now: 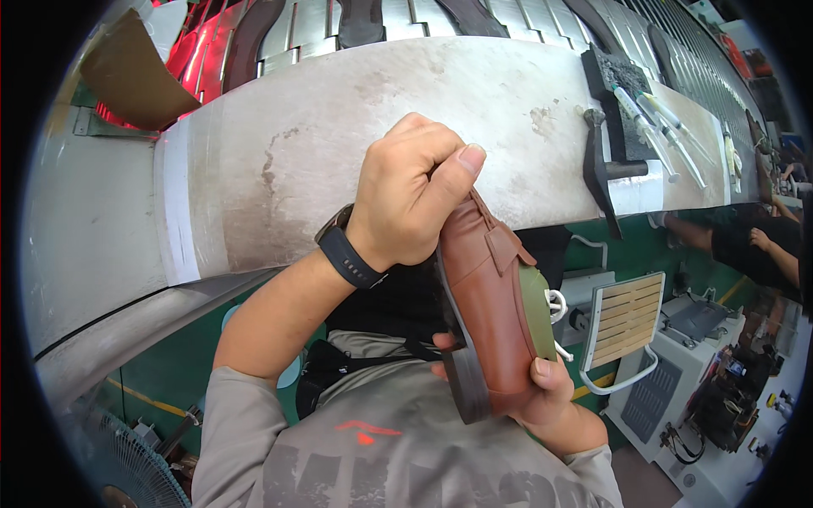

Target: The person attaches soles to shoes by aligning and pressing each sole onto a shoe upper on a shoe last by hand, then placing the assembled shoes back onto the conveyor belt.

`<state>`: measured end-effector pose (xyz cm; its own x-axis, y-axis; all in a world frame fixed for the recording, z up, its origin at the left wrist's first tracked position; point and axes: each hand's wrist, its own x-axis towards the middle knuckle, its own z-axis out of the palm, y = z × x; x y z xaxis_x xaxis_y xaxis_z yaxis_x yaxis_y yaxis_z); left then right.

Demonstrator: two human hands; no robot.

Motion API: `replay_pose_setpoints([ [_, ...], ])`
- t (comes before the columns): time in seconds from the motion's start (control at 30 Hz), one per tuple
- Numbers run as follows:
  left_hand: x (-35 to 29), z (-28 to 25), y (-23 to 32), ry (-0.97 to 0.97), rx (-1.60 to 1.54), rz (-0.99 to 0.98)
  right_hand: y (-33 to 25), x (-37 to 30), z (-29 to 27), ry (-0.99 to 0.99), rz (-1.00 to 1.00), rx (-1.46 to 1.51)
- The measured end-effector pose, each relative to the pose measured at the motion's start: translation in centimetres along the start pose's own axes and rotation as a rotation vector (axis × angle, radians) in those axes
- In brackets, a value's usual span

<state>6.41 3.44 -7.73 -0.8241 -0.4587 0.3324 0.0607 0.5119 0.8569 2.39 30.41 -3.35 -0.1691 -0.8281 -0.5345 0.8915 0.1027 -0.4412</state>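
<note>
A brown leather loafer [491,313] with a dark sole and heel is tilted up in front of my chest. Inside its opening sits a green shoe last [535,309], from which a white cord [556,309] hangs in a loop. My left hand [411,190], with a dark watch on the wrist, is closed at the shoe's front end and hides the toe. What the curled fingers touch there is covered by the hand. At the heel end, my right hand [546,394] grips the shoe from below, thumb on the leather near the last.
Beyond the shoe is a stained pale worktop [339,110]. On its right lie a hammer [598,161], a dark foam block [622,127] and several syringes [669,127]. Dark shoe parts [362,24] rest on a slatted metal conveyor [309,30]. A wooden-slatted chair [627,317] stands at right; another person [758,245] sits farther off.
</note>
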Motion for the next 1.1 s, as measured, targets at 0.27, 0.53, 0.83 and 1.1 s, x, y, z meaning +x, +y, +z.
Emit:
replay_pose_setpoints([
  [0.27,1.0,-0.2,0.1,0.014,-0.023,0.024,-0.2,-0.1,-0.3,0.017,0.022,-0.005],
  [0.53,5.1,-2.5,-3.7,0.391,-0.049,0.125,-5.6,6.4,1.7,0.123,-0.223,-0.365],
  [0.83,4.4,-3.5,-6.1,0.175,0.163,-0.053,-21.4,31.8,8.5,0.202,-0.490,-0.807],
  [1.1,4.1,-3.6,-6.1,0.115,0.245,0.031,-19.5,40.4,7.6,0.619,-1.009,-1.378],
])
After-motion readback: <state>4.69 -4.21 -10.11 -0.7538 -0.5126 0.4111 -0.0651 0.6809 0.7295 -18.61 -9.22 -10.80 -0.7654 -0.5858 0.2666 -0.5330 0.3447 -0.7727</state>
